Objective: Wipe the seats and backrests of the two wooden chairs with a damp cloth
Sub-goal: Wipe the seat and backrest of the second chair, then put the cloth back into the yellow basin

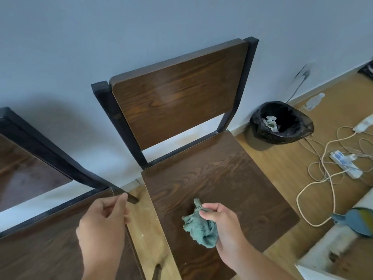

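Observation:
Two dark wooden chairs with black frames stand side by side against a pale wall. The right chair has its backrest [177, 91] upright and its seat [232, 178] in the middle of the view. My right hand [224, 223] is shut on a crumpled green cloth [199, 227], held just above the front of that seat. Only part of the left chair shows: its seat [44, 247] at the lower left and its backrest [22, 168] at the left edge. My left hand [103, 225] hovers over the left seat's right corner, fingers loosely curled, holding nothing.
A bin lined with a black bag [280, 122] stands by the wall, right of the chair. White cables and a power strip [345, 164] lie on the wooden floor at the right. A plastic bottle [314, 101] lies further back. A blue-grey object [355, 221] sits at the right edge.

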